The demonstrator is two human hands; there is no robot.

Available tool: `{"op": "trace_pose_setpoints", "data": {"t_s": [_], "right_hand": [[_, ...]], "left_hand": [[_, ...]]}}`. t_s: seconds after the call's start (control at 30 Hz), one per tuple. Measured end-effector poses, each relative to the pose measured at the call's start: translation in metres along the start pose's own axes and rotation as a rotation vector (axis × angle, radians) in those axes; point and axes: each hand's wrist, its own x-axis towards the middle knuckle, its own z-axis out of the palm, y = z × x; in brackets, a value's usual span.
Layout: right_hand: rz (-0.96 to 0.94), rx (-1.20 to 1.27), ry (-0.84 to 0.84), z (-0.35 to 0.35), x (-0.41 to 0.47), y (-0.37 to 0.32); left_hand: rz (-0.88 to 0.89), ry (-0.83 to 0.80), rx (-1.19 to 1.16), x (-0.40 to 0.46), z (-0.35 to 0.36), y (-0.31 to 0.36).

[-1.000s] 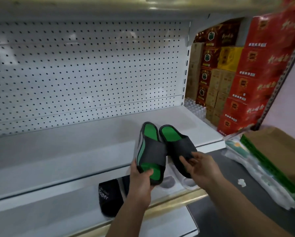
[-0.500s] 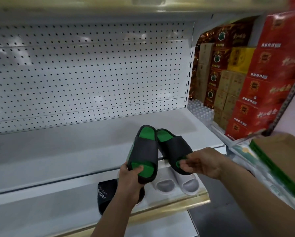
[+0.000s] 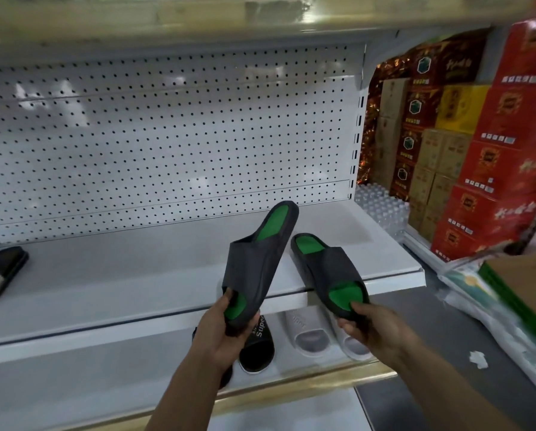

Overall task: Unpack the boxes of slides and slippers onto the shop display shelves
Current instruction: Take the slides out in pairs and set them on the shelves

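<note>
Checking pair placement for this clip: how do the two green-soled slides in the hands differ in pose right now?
The left slide, gripped by the left hand, is lifted and tilted on edge, heel pointing up toward the pegboard. The right slide, pinched at the toe by the right hand, lies flatter across the shelf edge. Both are dark grey with green footbeds, toes toward the person.
</note>
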Motion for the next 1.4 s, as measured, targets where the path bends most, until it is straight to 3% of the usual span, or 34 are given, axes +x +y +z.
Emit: {"op": "trace_pose_setpoints", "data": {"t_s": [0.23, 0.5, 0.8, 1.13, 1.4], "right_hand": [[-0.116, 0.027, 0.046, -0.023, 0.009, -0.008], [-0.205, 0.072, 0.229, -0.056, 0.038, -0.073], [-0.098, -0.018, 0.202, -0.048, 0.062, -0.094], [-0.155, -0.069, 0.187, -0.059, 0.058, -0.089], [-0.127, -0.107, 0.158, -0.062, 0.060, -0.087]], "left_hand": [[0.037, 0.009, -0.029, -0.003, 0.008, -0.010], [0.013, -0.179, 0.016, 0.018, 0.043, -0.036], [-0.025, -0.222, 0.051, 0.043, 0.096, -0.064], [-0.036, -0.221, 0.041, 0.070, 0.125, -0.074], [-0.023, -0.144, 0.379, 0.089, 0.139, -0.086]]}}
